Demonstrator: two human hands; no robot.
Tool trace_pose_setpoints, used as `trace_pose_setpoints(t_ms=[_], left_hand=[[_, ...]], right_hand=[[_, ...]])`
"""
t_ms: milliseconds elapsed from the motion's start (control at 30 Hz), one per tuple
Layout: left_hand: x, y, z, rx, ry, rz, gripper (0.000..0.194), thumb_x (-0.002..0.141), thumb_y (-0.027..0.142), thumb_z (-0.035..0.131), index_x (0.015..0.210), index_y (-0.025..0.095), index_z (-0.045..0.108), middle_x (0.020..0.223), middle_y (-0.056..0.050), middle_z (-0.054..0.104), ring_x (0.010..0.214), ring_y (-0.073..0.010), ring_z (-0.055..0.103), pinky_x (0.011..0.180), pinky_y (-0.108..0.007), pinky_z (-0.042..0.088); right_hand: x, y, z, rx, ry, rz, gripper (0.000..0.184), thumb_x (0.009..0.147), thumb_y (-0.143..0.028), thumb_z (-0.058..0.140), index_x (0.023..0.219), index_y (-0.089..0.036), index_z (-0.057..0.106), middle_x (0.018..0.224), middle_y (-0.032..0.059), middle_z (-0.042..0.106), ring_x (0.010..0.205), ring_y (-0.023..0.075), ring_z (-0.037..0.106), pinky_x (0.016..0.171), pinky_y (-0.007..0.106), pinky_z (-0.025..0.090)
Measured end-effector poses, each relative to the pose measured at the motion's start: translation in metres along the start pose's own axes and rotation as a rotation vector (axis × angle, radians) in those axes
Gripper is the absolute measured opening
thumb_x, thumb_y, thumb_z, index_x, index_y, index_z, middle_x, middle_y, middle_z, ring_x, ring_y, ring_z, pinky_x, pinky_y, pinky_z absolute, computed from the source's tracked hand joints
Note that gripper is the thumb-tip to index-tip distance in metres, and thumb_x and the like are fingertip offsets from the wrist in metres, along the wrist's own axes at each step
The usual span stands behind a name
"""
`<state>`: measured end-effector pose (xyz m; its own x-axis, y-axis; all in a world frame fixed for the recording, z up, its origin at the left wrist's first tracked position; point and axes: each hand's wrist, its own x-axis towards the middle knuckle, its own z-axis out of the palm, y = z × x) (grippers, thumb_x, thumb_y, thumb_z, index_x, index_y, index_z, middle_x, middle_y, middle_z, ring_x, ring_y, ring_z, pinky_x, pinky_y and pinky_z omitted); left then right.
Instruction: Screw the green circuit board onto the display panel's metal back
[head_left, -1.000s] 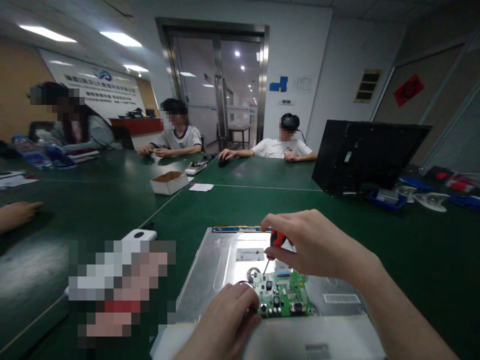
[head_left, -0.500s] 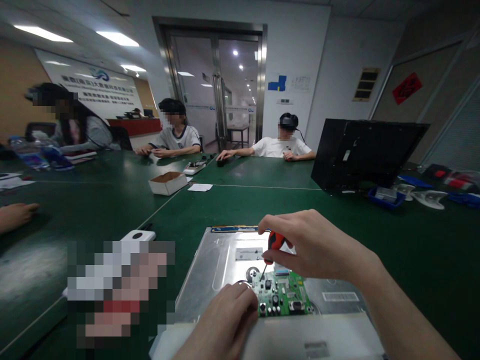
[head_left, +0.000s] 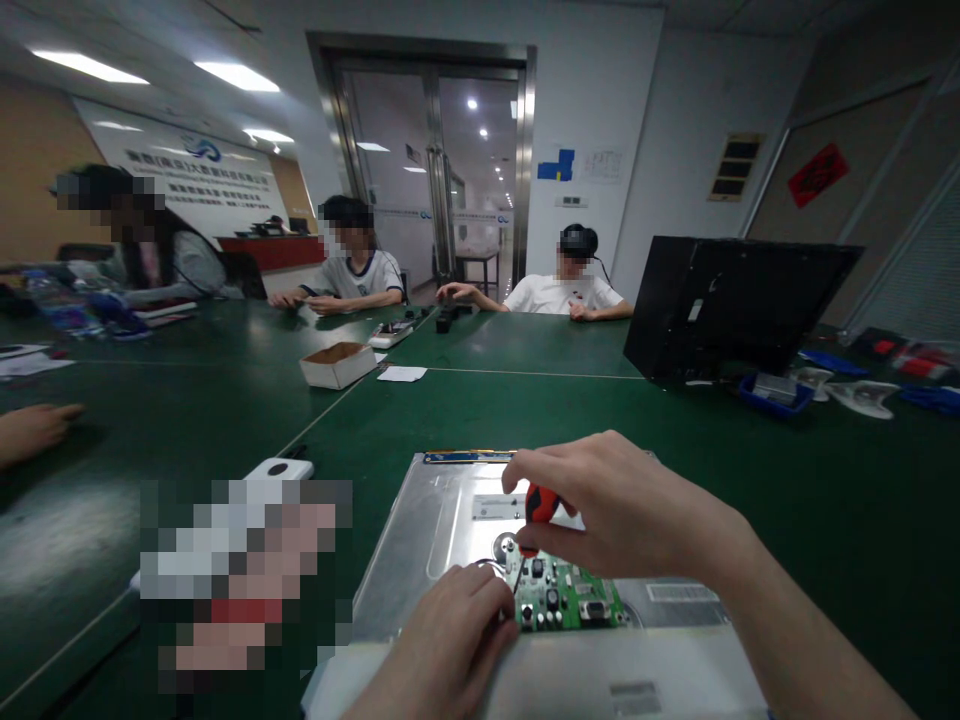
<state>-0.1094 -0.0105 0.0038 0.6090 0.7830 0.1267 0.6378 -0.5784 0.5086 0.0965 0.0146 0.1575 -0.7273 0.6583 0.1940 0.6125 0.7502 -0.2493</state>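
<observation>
My right hand grips the red and black handle of a screwdriver. Its thin shaft slants down to the left part of a green circuit board, close to the fingers of my left hand. The board lies on the silver metal back of a flat display panel. At the board's left edge, my left hand has its fingers curled and pressed together. What they hold, if anything, is hidden. A whitish sheet covers the panel's near part.
A black monitor stands at the right, with a blue tray beside it. Ahead are a small open box and a paper slip. A blurred-out white object lies left. Several people sit around the green table.
My right hand and the screwdriver have shifted slightly left and down, the shaft now nearer my left hand. My left hand has hardly moved. Across the table, a person's hand has lifted off a black object.
</observation>
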Motion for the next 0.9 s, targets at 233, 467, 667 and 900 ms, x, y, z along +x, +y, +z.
trace_pose_setpoints(t_ms=[233, 467, 667, 900], left_hand=[[-0.003, 0.005, -0.004, -0.022, 0.019, 0.002, 0.017, 0.084, 0.007, 0.049, 0.09, 0.021, 0.057, 0.094, -0.005, 0.064, 0.086, -0.0228, 0.058, 0.072, -0.031, 0.041], [-0.004, 0.007, -0.004, -0.037, 0.063, 0.019, 0.018, 0.085, 0.008, 0.044, 0.089, 0.021, 0.056, 0.092, -0.005, 0.064, 0.082, -0.0222, 0.057, 0.07, -0.032, 0.042], [-0.001, 0.01, -0.006, -0.038, 0.083, 0.038, 0.018, 0.083, 0.008, 0.045, 0.088, 0.021, 0.056, 0.091, -0.004, 0.065, 0.081, -0.0219, 0.058, 0.068, -0.031, 0.042], [-0.001, 0.009, -0.003, -0.068, 0.081, 0.028, 0.021, 0.085, 0.008, 0.046, 0.093, 0.022, 0.06, 0.092, -0.003, 0.066, 0.081, -0.0209, 0.059, 0.071, -0.031, 0.043]], right_hand=[[0.002, -0.002, 0.002, -0.008, -0.014, -0.013, 0.027, 0.086, -0.024, 0.071, 0.11, -0.021, 0.062, 0.097, 0.0006, 0.074, 0.078, 0.0163, 0.066, 0.061, 0.027, 0.035], [0.003, -0.004, 0.004, -0.005, -0.061, -0.011, 0.029, 0.085, -0.023, 0.072, 0.112, -0.022, 0.062, 0.097, 0.0006, 0.074, 0.081, 0.0167, 0.066, 0.063, 0.027, 0.036], [0.005, -0.005, 0.007, 0.026, -0.11, -0.052, 0.026, 0.088, -0.02, 0.064, 0.113, -0.02, 0.06, 0.103, 0.0027, 0.074, 0.084, 0.0167, 0.067, 0.065, 0.027, 0.037], [0.007, -0.006, 0.012, -0.021, -0.114, -0.088, 0.02, 0.089, -0.026, 0.064, 0.107, -0.021, 0.059, 0.094, 0.0003, 0.073, 0.076, 0.016, 0.064, 0.057, 0.026, 0.031]])
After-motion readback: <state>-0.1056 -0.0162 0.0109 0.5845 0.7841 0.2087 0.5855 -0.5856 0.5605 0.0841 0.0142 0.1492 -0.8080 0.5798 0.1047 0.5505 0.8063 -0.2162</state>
